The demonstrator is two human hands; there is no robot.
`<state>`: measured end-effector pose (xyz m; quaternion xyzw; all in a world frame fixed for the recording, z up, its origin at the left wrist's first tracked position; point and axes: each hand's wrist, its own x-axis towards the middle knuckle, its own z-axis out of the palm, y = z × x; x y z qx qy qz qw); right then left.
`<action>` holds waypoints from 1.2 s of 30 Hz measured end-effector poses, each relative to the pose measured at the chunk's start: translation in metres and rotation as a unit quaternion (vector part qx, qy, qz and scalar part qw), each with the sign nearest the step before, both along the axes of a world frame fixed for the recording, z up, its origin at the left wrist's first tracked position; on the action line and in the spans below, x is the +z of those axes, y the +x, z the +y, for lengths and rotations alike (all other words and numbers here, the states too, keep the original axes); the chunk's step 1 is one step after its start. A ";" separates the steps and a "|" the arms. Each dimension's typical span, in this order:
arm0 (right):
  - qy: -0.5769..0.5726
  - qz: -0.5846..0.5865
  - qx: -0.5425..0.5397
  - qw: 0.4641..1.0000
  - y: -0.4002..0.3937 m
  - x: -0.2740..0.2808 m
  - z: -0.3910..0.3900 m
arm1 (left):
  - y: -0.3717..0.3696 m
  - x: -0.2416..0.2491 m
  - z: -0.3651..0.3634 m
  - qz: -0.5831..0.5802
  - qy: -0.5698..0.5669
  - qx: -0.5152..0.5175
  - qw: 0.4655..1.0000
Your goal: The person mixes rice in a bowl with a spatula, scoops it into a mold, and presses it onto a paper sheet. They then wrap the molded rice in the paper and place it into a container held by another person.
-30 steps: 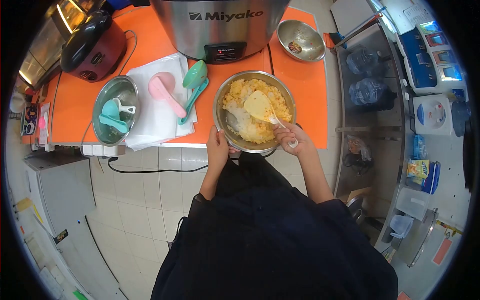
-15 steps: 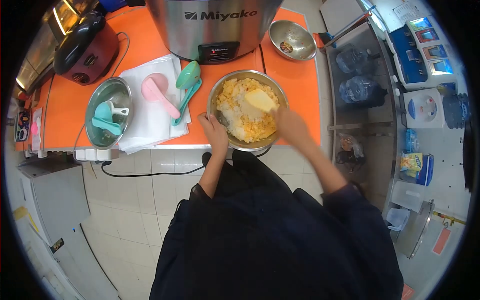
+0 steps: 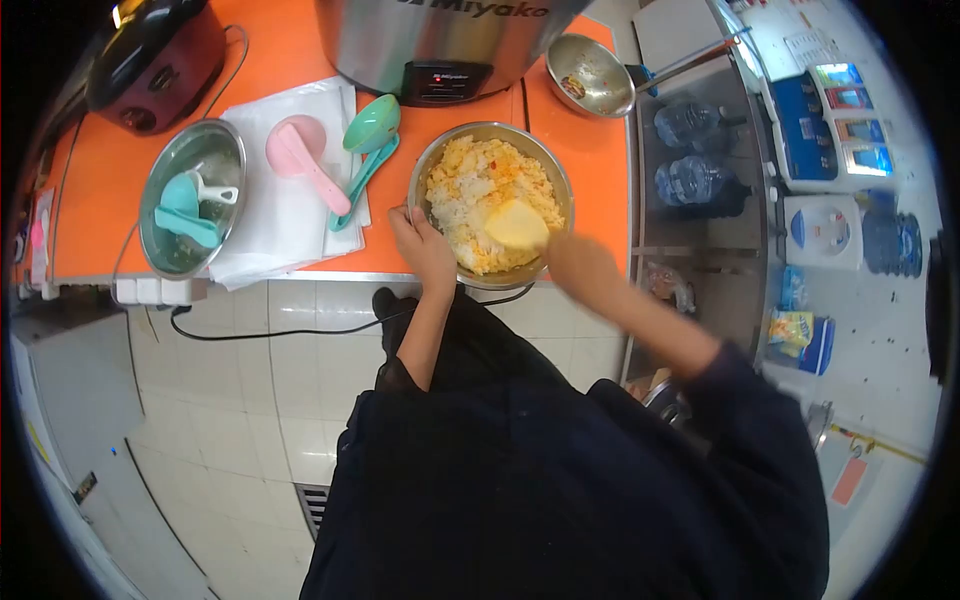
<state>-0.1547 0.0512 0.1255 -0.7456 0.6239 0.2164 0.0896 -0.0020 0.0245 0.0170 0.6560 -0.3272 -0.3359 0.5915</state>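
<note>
A steel mixing bowl (image 3: 430, 170) full of yellow and white rice (image 3: 470, 185) stands at the front edge of the orange counter. My left hand (image 3: 422, 245) grips the bowl's near left rim. My right hand (image 3: 580, 265), blurred by motion, holds a white rice paddle (image 3: 516, 224) whose blade lies in the rice at the bowl's near right side.
A large Miyako rice cooker (image 3: 440, 40) stands behind the bowl. To the left, pink (image 3: 300, 160) and green scoops (image 3: 368, 135) lie on white paper beside a steel bowl (image 3: 190, 195) with teal scoops. A small steel bowl (image 3: 590, 75) sits at the right; a dark cooker (image 3: 150, 60) far left.
The paddle has swept from the bowl's upper middle to its near right side. My left hand slid up along the left rim. The view shifted slightly.
</note>
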 end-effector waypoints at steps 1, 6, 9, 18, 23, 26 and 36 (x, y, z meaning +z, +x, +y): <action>0.007 0.004 0.010 1.000 -0.005 -0.015 0.007 | 0.000 -0.002 0.002 0.003 0.001 0.001 1.000; 0.012 -0.022 0.026 0.999 0.014 -0.011 -0.052 | -0.002 -0.001 0.003 -0.007 0.002 -0.011 1.000; 0.212 0.038 -0.027 0.976 0.016 0.014 -0.062 | -0.002 -0.001 0.005 0.004 0.006 -0.001 1.000; 0.088 -0.004 0.078 0.993 -0.019 -0.013 -0.053 | -0.001 -0.014 0.001 0.014 -0.018 -0.018 1.000; 0.158 0.049 0.118 0.979 -0.011 0.073 -0.064 | -0.002 -0.029 -0.002 0.089 -0.056 -0.025 0.994; 0.256 0.043 0.084 0.962 -0.031 0.047 -0.055 | -0.001 -0.035 -0.003 0.164 -0.084 -0.034 0.982; -0.055 -0.188 -0.148 0.969 0.043 -0.045 0.034 | -0.001 -0.022 0.003 0.124 -0.052 -0.053 0.990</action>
